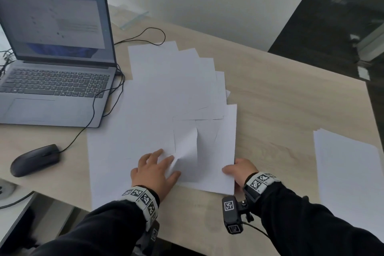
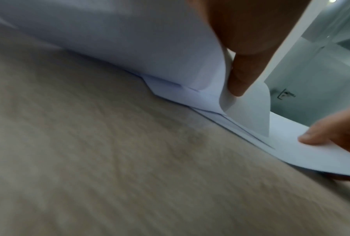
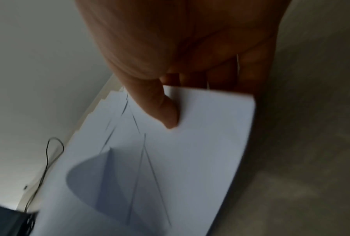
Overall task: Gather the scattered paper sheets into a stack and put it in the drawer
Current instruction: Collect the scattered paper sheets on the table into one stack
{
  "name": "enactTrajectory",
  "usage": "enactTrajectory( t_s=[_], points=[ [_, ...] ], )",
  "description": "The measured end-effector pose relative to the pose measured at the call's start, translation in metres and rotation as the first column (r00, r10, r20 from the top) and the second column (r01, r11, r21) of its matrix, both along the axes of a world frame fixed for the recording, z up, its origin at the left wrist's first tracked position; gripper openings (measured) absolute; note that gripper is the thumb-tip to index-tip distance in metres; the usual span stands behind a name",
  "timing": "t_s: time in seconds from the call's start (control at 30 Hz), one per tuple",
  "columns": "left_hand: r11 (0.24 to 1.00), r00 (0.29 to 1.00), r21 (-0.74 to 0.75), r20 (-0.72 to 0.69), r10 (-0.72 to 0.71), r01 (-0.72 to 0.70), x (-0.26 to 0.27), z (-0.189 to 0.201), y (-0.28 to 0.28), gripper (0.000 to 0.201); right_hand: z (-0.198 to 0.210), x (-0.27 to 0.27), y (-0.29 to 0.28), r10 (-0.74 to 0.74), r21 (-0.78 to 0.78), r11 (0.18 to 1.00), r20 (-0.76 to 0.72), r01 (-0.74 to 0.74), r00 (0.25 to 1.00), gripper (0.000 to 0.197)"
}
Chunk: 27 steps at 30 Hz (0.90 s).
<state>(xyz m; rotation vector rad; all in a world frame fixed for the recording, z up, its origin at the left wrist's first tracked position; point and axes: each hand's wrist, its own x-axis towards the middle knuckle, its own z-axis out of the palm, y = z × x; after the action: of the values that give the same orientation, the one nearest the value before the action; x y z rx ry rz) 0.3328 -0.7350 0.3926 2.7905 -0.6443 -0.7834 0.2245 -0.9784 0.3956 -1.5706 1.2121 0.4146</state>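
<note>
Head view looks down on a light wooden desk (image 1: 280,93) where white paper sheets (image 1: 166,89) lie fanned out and overlapping, from beside the laptop (image 1: 56,58) down to the near edge. The left hand (image 1: 154,170) rests on the near part of the spread, fingers fairly straight and slightly apart, pressing down; next to the fingertips one sheet buckles up into a raised fold (image 1: 188,147). The right hand (image 1: 239,170) grips the near right corner of the sheets, thumb on top and the other fingers tucked underneath, so it is clamped on paper.

Left wrist view shows a finger (image 2: 242,75) pushing into the curled edge of a lifted sheet, with several sheet edges stepped beneath it on the desk, and the right hand's thumb (image 2: 319,137) lying on the corner at the picture's right. Right wrist view, somewhat blurred, shows the thumb (image 3: 165,111) pressed flat on top of the sheets while the fingers sit below the corner, and the same raised fold casts a grey shadow further along.

A second lot of white sheets (image 1: 349,172) lies well apart at the right side of the desk. A black mouse (image 1: 35,160) sits near the left, its cable (image 1: 93,114) running up past the laptop. No drawer can be made out.
</note>
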Motion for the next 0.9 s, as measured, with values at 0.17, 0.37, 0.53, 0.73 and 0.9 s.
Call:
enactTrajectory(
  t_s=[0.17, 0.37, 0.53, 0.73, 0.9],
  points=[
    [0.992, 0.992, -0.042, 0.036, -0.120, 0.121, -0.010, 0.008, -0.012, 0.059, 0.008, -0.013, 0.013, 0.103, 0.200, 0.976, -0.088, -0.083, 0.991, 0.019],
    [0.933, 0.934, -0.053, -0.028, -0.357, 0.355, -0.034, 0.004, -0.034, 0.076, 0.012, -0.013, 0.010, -0.224, 0.225, 0.950, 0.014, 0.216, 0.974, 0.046],
    [0.895, 0.895, -0.034, -0.037, -0.445, 0.444, -0.051, -0.002, -0.049, 0.075, 0.012, -0.032, 0.007, -0.180, 0.225, 0.963, 0.123, 0.150, 0.976, 0.033],
    [0.847, 0.848, -0.061, -0.029, -0.530, 0.528, -0.056, -0.012, -0.067, 0.079, 0.012, -0.054, 0.000, -0.336, 0.340, 0.899, 0.135, 0.275, 0.932, 0.022],
    [0.839, 0.842, -0.117, -0.036, -0.539, 0.532, -0.054, -0.016, -0.071, 0.083, 0.003, -0.052, -0.007, -0.460, 0.362, 0.855, 0.194, 0.372, 0.867, 0.023]
  ],
)
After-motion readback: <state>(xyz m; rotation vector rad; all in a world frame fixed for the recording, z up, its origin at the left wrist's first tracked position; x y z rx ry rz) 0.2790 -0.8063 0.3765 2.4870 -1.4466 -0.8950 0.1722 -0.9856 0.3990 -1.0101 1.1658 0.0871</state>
